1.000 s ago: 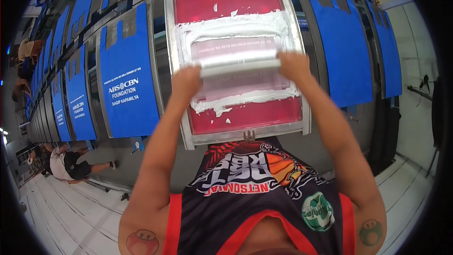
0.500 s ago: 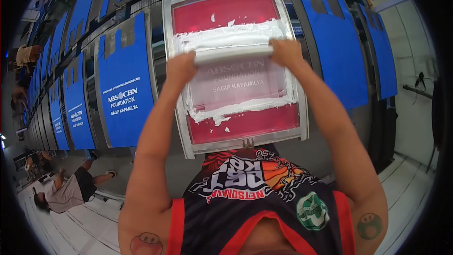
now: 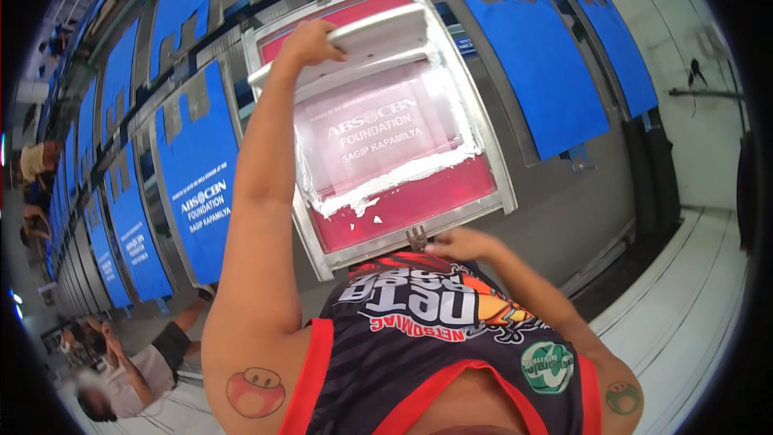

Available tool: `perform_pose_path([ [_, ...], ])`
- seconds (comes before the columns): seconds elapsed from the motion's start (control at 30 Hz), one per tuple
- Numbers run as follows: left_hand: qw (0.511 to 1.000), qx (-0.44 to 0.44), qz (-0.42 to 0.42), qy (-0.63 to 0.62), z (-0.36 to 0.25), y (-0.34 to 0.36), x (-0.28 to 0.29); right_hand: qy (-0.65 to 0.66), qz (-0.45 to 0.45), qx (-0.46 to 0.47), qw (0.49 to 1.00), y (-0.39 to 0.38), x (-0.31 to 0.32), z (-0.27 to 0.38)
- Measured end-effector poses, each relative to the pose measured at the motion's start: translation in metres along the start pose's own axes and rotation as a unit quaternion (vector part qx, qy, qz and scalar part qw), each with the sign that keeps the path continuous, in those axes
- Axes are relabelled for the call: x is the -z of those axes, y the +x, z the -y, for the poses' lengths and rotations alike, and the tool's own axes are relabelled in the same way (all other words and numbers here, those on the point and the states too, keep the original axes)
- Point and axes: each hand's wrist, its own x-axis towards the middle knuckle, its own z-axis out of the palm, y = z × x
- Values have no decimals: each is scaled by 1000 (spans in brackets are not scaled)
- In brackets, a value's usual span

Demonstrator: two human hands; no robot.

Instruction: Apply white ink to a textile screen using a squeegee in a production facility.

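- Our left hand (image 3: 316,42) grips the squeegee (image 3: 388,26), far end of the frame (image 3: 467,210)
- Right hand (image 3: 467,243) by the frame's near-edge clip (image 3: 416,238), can't tell if gripping
- Swipe's probably done; next calls for lifting

1. Framed screen (image 3: 443,189): pale lettering (image 3: 372,129) in stacked lines, well above its lower edge, the largest broken by a round emblem.
2. Blue sheet (image 3: 193,149) beyond the screen's left edge: matching white lettering and emblem, nearer the sheet's lower edge.
3. Another blue sheet (image 3: 141,246), farther left: smaller, similar white lettering.
4. Shirt (image 3: 451,349): big white letters, a smaller line nearer the neckline.
5. Round green badge (image 3: 547,367), near the shirt's right armhole: tiny lettering, unclear.
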Motion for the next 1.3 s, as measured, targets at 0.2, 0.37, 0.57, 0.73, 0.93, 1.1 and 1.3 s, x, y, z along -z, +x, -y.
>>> perform_pose_path([
  [0.2,996,69,4,61,-24,-3,-26,218,-142,-23,965,3,-43,1],
  [0.37,996,53,-11,77,-38,-12,-18,371,-150,20,916,-57,-16,64],
  [0.57,989,81,1,121,-23,-19,-46,274,-198,18,941,-14,-50,25],
  [0.73,987,98,-7,127,-61,-80,-67,241,-209,34,947,9,-71,4],
  [0.93,988,40,-117,91,-168,-231,-155,285,-214,37,933,13,-63,-2],
  [1.1,987,125,52,87,-169,-186,-76,299,-200,26,933,-3,-53,7],
  [1.3,985,55,-104,130,-72,-84,-74,262,-185,37,946,4,-60,4],
])
